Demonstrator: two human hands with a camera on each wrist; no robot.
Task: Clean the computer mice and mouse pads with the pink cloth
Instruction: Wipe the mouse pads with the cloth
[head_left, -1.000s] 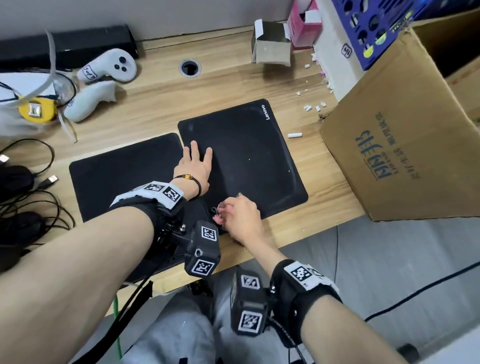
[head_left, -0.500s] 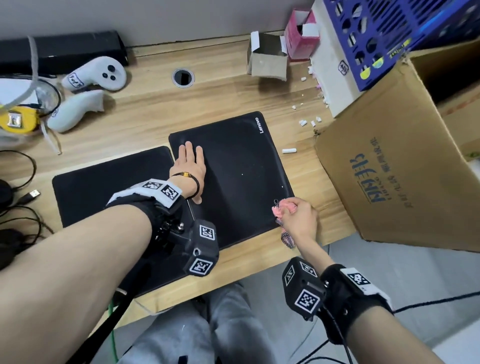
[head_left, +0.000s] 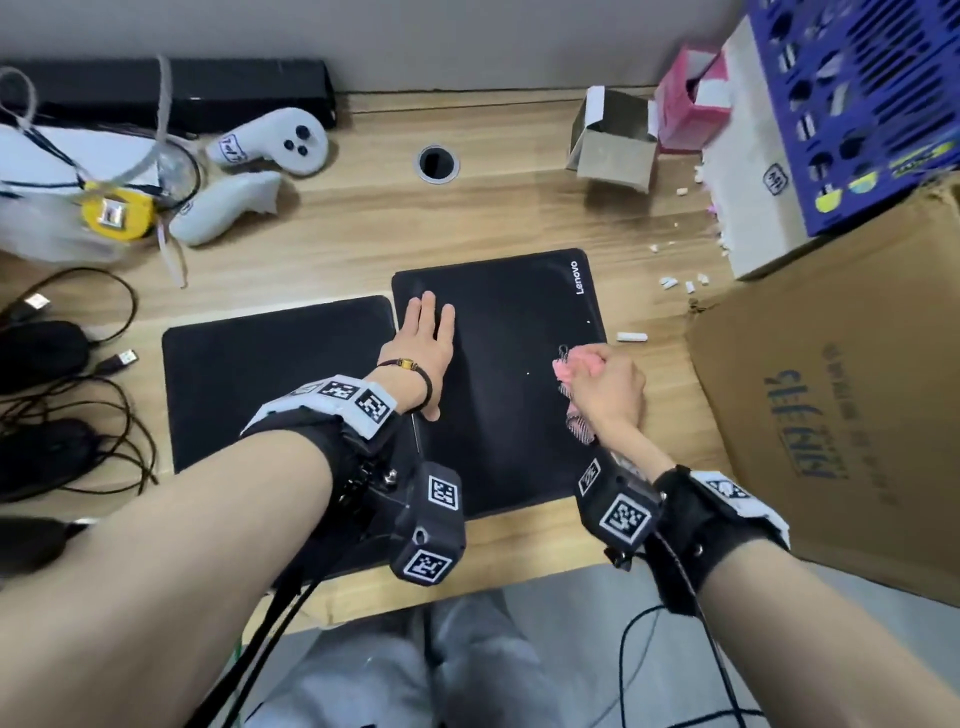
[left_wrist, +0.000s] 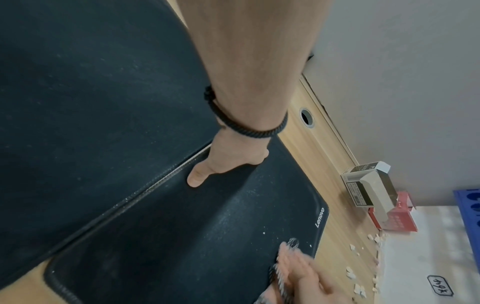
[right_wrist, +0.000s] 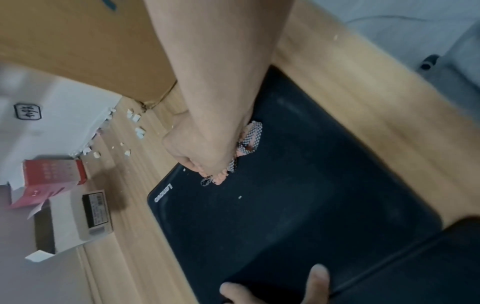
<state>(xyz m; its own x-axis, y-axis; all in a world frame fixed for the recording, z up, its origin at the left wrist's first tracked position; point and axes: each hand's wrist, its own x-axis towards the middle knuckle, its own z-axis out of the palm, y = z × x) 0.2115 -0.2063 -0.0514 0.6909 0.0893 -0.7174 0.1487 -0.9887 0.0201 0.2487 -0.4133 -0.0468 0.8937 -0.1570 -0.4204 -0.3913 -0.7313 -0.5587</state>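
Two black mouse pads lie side by side on the wooden desk: a plain left pad (head_left: 270, 384) and a right Lenovo pad (head_left: 509, 374) (left_wrist: 207, 226) (right_wrist: 298, 195). My left hand (head_left: 423, 338) (left_wrist: 228, 162) lies flat with straight fingers on the Lenovo pad's left edge, holding it down. My right hand (head_left: 605, 387) (right_wrist: 205, 144) grips the bunched pink cloth (head_left: 563, 370) (right_wrist: 248, 139) and presses it on the pad's right side. Two black wired mice (head_left: 36, 353) sit at the far left with tangled cables.
A large cardboard box (head_left: 841, 395) stands close to the right of my right hand. White crumbs (head_left: 631, 336) lie between it and the pad. Two white controllers (head_left: 270, 143), a yellow tape measure (head_left: 117, 213), a small open box (head_left: 615, 140) and a cable hole (head_left: 438, 163) lie behind.
My right hand has carried the pink cloth from the Lenovo pad's near edge to its right side and farther up. The left hand stays flat on the pad's left edge.
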